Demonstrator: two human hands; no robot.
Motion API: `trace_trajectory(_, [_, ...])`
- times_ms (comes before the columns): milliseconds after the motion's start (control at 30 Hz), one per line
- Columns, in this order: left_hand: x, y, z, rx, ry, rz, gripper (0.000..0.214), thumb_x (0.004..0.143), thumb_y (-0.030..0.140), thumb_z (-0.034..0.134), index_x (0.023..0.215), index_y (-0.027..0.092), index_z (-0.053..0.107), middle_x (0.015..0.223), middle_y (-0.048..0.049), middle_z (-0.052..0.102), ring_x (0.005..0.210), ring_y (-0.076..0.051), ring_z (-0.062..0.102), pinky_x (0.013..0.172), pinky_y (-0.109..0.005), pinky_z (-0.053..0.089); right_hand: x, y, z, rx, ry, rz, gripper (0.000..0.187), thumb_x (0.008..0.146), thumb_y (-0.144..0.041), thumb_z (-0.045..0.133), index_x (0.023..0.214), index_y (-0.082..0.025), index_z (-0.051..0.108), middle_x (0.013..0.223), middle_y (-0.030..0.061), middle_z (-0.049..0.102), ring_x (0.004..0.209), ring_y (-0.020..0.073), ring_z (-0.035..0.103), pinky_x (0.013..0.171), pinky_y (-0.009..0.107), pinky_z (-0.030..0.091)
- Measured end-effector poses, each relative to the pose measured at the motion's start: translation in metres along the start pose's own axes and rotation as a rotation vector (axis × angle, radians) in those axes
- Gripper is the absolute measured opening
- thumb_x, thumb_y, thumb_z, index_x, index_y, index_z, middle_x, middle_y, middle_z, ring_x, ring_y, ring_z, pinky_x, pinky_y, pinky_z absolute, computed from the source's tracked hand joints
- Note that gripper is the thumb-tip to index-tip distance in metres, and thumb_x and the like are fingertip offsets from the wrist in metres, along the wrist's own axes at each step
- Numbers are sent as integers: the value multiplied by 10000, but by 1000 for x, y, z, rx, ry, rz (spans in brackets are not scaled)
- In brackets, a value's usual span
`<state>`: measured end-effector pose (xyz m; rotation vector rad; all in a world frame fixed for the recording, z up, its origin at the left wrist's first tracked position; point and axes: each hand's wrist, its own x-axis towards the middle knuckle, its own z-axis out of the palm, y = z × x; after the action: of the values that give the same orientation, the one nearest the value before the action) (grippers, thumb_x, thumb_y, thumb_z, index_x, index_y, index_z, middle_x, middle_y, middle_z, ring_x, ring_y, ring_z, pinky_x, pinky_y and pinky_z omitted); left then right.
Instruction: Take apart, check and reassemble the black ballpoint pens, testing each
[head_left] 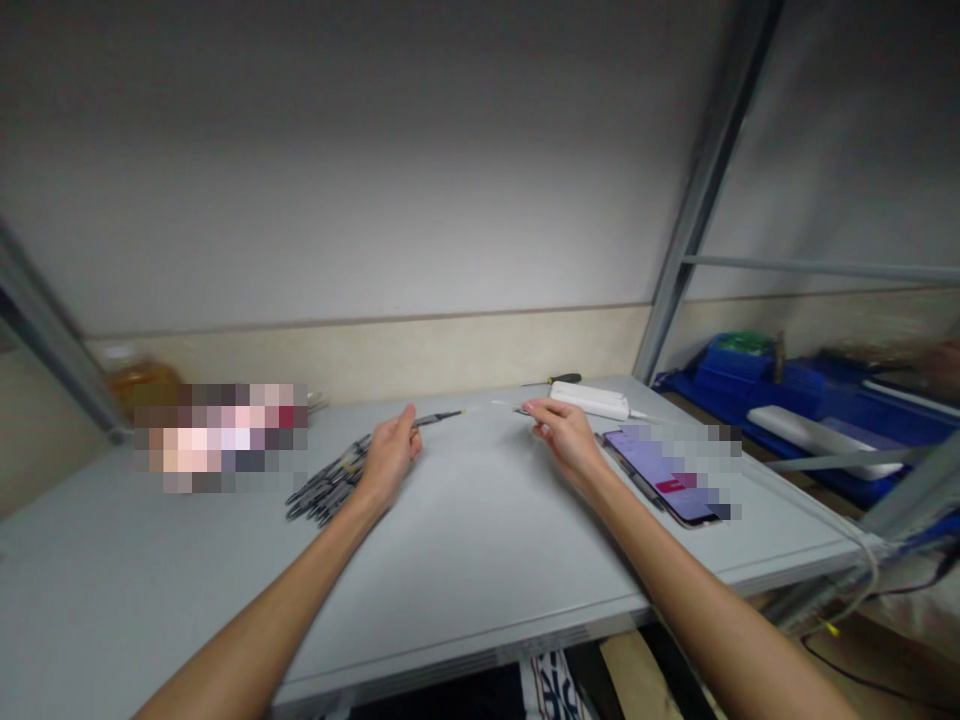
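The head camera looks down across the table (pixel 465 560).

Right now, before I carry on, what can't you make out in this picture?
Head view: what the thin piece in the right hand is; small, blurred, partly covered by that hand.
Head view: the gripped end of the dark pen-like stick in the left hand; the hand covers it.
Head view: how many sticks the pile holds; overlap and blur.
Head view: part of the phone screen; pixelation.

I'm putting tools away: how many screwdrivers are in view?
1: the yellow-and-black screwdriver at the back of the table, behind the white corded block. Others may be hidden.
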<state>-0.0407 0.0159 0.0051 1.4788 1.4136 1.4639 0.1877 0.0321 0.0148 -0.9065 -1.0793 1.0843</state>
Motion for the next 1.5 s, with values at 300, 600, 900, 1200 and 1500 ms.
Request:
trace_trajectory(300, [0, 3, 0, 32, 1, 8, 520, 822, 513, 336, 408, 199, 333, 369, 48, 312, 372, -80, 285, 423, -231, 234, 0, 3, 0, -74, -18, -57, 190, 565, -345, 722, 630, -170, 686, 641, 28, 623, 542, 115, 455, 518, 262, 324])
trace_trajectory(600, [-2, 0, 1, 78, -54, 9, 513, 817, 534, 342, 433, 194, 358, 377, 53, 311, 372, -81, 281, 417, -226, 224, -4, 5, 2, -162, -96, -81, 205, 583, -361, 717, 668, -176, 700, 653, 24, 631, 542, 112, 444, 515, 253, 317])
trace_trajectory(900, [-9, -1, 8, 69, -167, 11, 501, 810, 537, 354, 449, 190, 366, 376, 59, 318, 369, -76, 285, 417, -220, 225, -10, 4, 6, -302, -218, -210, 192, 642, -367, 692, 710, -189, 710, 695, 25, 605, 678, 149, 499, 627, 275, 366])
trace_trajectory(1200, [-9, -3, 9, -9, -197, -34, 461, 800, 559, 374, 527, 188, 381, 401, 68, 350, 370, -67, 295, 411, -204, 227, -9, 4, 5, -335, -257, -235, 175, 646, -343, 700, 739, -195, 713, 721, 29, 592, 692, 152, 506, 637, 279, 376])
trace_trajectory(1500, [-10, -2, 9, 18, -233, 21, 437, 801, 526, 414, 540, 175, 420, 446, 58, 381, 419, -71, 328, 443, -205, 253, -13, 1, 8, -425, -261, -225, 216, 657, -360, 668, 729, -159, 702, 728, 53, 624, 690, 157, 522, 615, 261, 385])
